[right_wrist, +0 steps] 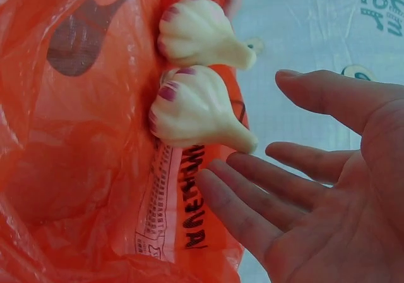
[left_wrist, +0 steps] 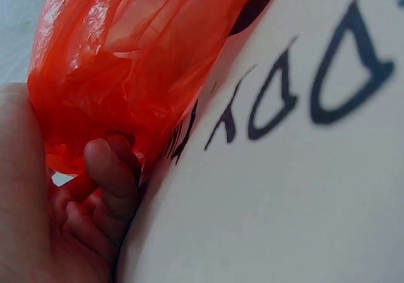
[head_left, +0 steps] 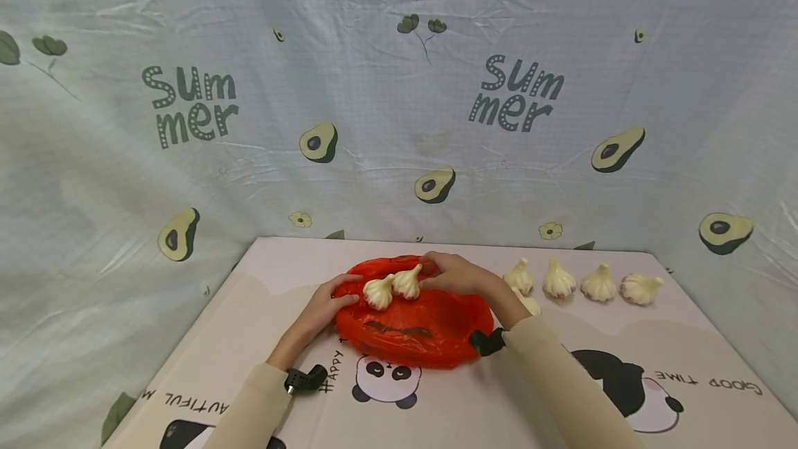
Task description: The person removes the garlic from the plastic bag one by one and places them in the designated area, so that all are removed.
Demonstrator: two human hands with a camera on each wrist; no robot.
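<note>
A red plastic bag lies spread on the table. Two garlic bulbs, one at the left and one beside it, rest on the bag near its far side. At the bag's left edge my left hand grips the plastic; the left wrist view shows curled fingers against the red film. My right hand reaches over the bag's far right part. Its fingers are spread and hold nothing, close to the stem of the nearer garlic bulb.
Right of the bag stands a row of several garlic bulbs. Another bulb is partly hidden behind my right forearm. The table has printed pandas and lettering. A pale curtain with avocado prints hangs behind it.
</note>
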